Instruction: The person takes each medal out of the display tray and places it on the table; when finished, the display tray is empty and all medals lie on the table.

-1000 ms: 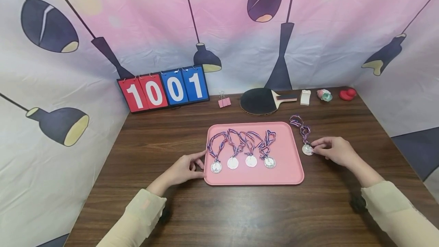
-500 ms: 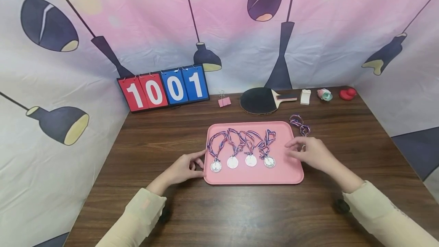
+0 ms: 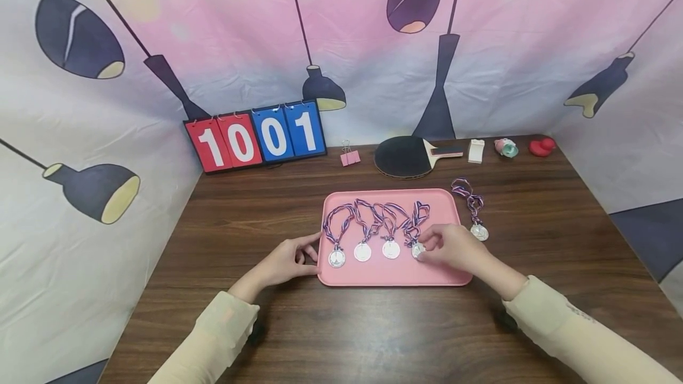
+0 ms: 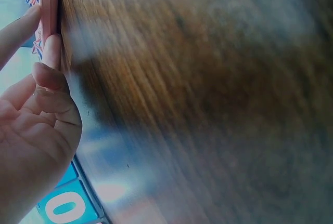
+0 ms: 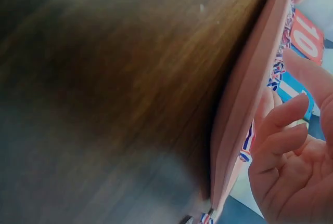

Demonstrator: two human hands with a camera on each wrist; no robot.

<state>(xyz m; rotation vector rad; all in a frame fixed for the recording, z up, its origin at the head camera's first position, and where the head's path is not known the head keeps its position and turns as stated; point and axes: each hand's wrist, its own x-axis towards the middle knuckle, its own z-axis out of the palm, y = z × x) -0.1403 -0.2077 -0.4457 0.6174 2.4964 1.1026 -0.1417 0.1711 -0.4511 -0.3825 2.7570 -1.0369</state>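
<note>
Several silver medals with red, white and blue ribbons lie in a row in a pink tray (image 3: 352,278). My right hand (image 3: 453,249) reaches over the tray's right side, thumb and fingertips at the disc of the rightmost medal (image 3: 416,249) in it and partly covering that disc. Another medal (image 3: 479,232) lies on the table just right of the tray, its ribbon stretched out behind it. At the left edge, my left hand (image 3: 288,262) touches the rim with extended index finger and thumb. Its other fingers are curled in, as the left wrist view shows (image 4: 49,102).
Along the back of the brown wooden table (image 3: 256,212) stand a flip scoreboard (image 3: 256,138), a pink binder clip (image 3: 350,157), a black table tennis paddle (image 3: 402,157), a small white object (image 3: 476,151), a pink and green figurine (image 3: 506,147) and a red duck (image 3: 542,147).
My right hand has left the medal outside the tray and moved left to the rightmost medal inside. That outer medal stays on the table. My left hand keeps its place at the rim.
</note>
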